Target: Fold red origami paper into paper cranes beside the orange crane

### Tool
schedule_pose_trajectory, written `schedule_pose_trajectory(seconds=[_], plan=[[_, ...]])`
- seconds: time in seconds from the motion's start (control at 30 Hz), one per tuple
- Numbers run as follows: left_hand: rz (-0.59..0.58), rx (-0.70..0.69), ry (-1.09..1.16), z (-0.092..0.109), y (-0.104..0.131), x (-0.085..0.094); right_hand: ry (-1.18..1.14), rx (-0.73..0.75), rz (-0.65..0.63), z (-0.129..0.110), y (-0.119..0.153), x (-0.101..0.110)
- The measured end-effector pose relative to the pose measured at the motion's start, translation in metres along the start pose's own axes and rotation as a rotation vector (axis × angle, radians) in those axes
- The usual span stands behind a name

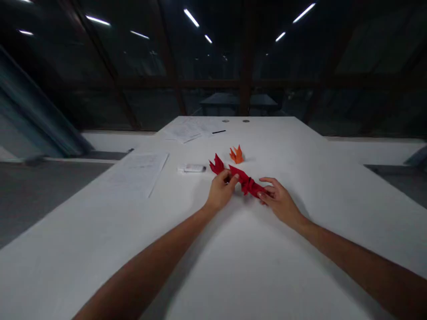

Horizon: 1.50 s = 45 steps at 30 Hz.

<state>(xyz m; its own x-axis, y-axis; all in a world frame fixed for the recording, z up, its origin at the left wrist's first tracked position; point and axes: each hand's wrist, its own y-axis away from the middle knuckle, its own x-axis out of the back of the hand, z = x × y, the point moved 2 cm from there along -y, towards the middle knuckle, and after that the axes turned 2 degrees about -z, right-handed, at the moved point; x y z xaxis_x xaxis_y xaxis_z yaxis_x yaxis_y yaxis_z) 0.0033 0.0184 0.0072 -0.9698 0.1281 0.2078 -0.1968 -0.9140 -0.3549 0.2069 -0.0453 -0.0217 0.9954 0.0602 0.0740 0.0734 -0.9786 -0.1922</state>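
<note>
Between my two hands is a red folded-paper piece (248, 183), held a little above the white table with several pointed folds along it. The thumb and fingers of my left hand (223, 189) pinch its left end. My right hand (278, 200) grips the right end, its index finger stretched out above. Just behind my left hand a second red pointed paper piece (216, 164) shows; whether it joins the held one I cannot tell. Farther back stands an orange folded-paper piece (236, 154) with upright points.
Left of my hands lies a small whitish tube or bottle (192, 168) with a dark end. Printed sheets (136, 171) cover the table's left side, and more papers (187, 129) lie farther back beside a black pen-like stick (219, 131). Dark windows rise behind the white table (267, 275).
</note>
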Motion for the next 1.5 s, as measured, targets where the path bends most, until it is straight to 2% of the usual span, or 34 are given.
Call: schedule_pose_trajectory(seconds=[0.3, 0.47, 0.6, 0.67, 0.83, 0.93, 1.1, 1.37, 1.5], plan=[[0.06, 0.051, -0.029, -0.005, -0.002, 0.002, 0.066, -0.059, 0.025, -0.011, 0.003, -0.002], [-0.056, 0.028, -0.055, -0.008, 0.0, -0.001, 0.105, -0.039, -0.024, -0.007, 0.006, -0.004], [-0.165, 0.027, 0.022, -0.01, 0.001, -0.003, 0.149, -0.033, -0.038, -0.005, 0.007, -0.003], [-0.15, 0.044, 0.059, -0.012, 0.0, -0.003, 0.147, -0.035, -0.031, -0.006, 0.007, -0.003], [-0.016, 0.085, 0.062, -0.015, -0.002, -0.002, 0.111, -0.08, -0.007, -0.011, 0.005, -0.002], [0.013, 0.089, 0.042, -0.016, -0.002, -0.003, 0.109, -0.087, -0.001, -0.012, 0.005, -0.002], [0.006, 0.059, 0.024, -0.017, -0.001, -0.002, 0.117, -0.068, 0.026, -0.012, 0.004, -0.004], [-0.116, -0.024, 0.02, -0.01, 0.003, -0.004, 0.146, -0.05, 0.061, -0.009, 0.001, -0.006], [-0.059, 0.004, 0.061, -0.01, 0.002, -0.003, 0.159, -0.06, 0.09, -0.004, 0.0, -0.004]])
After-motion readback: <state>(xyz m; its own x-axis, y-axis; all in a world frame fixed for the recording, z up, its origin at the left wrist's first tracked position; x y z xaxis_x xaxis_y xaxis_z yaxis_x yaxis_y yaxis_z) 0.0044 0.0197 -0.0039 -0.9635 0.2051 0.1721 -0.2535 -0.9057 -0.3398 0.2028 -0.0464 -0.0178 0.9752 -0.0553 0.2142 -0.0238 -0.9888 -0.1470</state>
